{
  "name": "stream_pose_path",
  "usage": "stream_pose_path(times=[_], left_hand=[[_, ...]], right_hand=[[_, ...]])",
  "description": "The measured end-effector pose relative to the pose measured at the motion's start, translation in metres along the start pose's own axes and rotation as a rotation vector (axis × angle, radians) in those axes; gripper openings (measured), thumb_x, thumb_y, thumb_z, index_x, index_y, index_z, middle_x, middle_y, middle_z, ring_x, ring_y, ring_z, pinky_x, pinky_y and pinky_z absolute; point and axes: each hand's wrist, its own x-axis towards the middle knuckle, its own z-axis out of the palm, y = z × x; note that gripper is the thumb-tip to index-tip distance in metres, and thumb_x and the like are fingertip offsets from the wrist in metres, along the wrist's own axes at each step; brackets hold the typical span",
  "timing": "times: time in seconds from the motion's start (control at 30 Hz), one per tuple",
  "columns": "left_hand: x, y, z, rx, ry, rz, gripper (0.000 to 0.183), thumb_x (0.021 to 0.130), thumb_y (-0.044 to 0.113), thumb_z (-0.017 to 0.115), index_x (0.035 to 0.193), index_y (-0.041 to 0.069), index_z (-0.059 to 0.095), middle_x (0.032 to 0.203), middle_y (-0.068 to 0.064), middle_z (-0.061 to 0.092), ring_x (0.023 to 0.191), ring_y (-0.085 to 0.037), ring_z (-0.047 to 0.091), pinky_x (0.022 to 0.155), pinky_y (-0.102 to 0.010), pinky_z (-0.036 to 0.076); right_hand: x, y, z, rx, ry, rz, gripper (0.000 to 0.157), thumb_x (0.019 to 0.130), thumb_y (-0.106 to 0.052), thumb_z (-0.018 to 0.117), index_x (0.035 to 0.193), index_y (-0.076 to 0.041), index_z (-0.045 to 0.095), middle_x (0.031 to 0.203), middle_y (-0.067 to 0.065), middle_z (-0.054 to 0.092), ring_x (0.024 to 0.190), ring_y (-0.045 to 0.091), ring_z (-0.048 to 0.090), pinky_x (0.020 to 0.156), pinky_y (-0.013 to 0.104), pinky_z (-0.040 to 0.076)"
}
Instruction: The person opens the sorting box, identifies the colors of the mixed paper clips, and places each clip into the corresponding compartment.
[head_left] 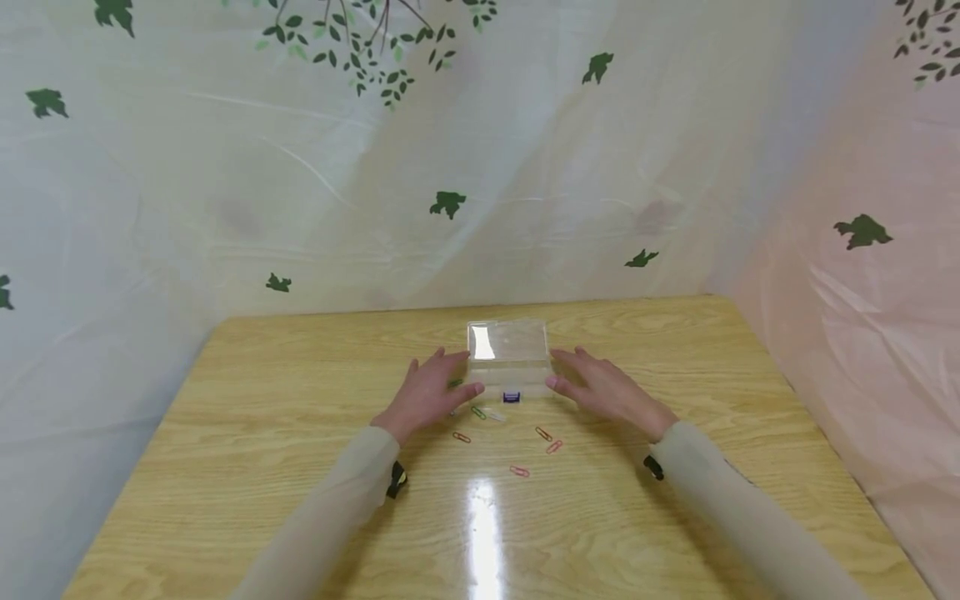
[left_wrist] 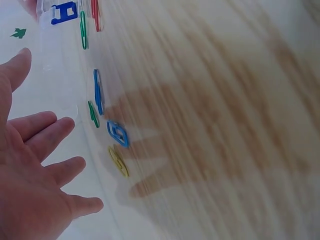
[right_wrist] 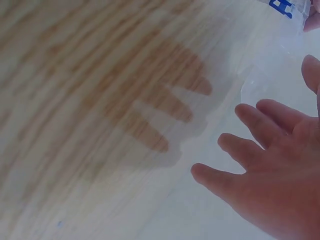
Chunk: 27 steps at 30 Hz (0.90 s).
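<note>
A clear plastic box [head_left: 517, 377] with a blue latch [head_left: 512, 397] on its front stands near the back of the table, its see-through lid [head_left: 517, 340] raised. My left hand [head_left: 429, 392] is at the box's left side, fingers spread and fairly straight, thumb near the front corner. At the opposite side, my right hand [head_left: 611, 389] mirrors it with fingers extended. Neither hand grips anything in the wrist views. Under and beside the left hand lie paper clips: a blue one [left_wrist: 98, 92], a light blue one [left_wrist: 118, 133], a yellow one [left_wrist: 118, 161] and green ones [left_wrist: 83, 30].
More paper clips are scattered in front of the box, among them a red one [head_left: 543, 433], a pink one [head_left: 519, 472] and an orange-red one [head_left: 461, 437]. The wooden table [head_left: 300, 500] ends against a pale curtain [head_left: 337, 208] with leaf prints.
</note>
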Motion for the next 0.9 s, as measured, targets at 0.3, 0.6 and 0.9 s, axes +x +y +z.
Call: stream_pose_path(times=[0.3, 0.6, 0.9], left_hand=[[0.001, -0.001, -0.003, -0.013, -0.018, -0.001, 0.068, 0.102, 0.047, 0.062, 0.156, 0.01, 0.045, 0.156, -0.011, 0.049, 0.154, -0.039, 0.024, 0.121, -0.069, 0.006], [0.007, -0.003, -0.003, -0.029, -0.037, -0.007, 0.067, 0.102, 0.046, 0.063, 0.154, 0.007, 0.046, 0.155, -0.014, 0.05, 0.151, -0.04, 0.031, 0.122, -0.067, 0.009], [0.015, -0.002, -0.008, -0.078, -0.039, -0.026, 0.069, 0.097, 0.038, 0.073, 0.151, 0.003, 0.049, 0.149, -0.019, 0.055, 0.139, -0.039, 0.05, 0.118, -0.054, 0.035]], right_hand=[[0.003, -0.001, 0.001, 0.012, -0.004, -0.021, 0.064, 0.109, -0.04, 0.053, 0.154, 0.003, 0.042, 0.157, 0.029, 0.04, 0.149, 0.052, 0.027, 0.117, 0.067, 0.027], [0.009, -0.005, 0.001, 0.019, -0.025, 0.011, 0.063, 0.108, -0.037, 0.056, 0.156, 0.001, 0.041, 0.158, 0.027, 0.039, 0.15, 0.049, 0.026, 0.119, 0.063, 0.026], [0.017, -0.008, 0.004, -0.006, -0.031, 0.029, 0.063, 0.105, -0.034, 0.062, 0.154, 0.001, 0.043, 0.156, 0.027, 0.042, 0.149, 0.048, 0.029, 0.119, 0.061, 0.028]])
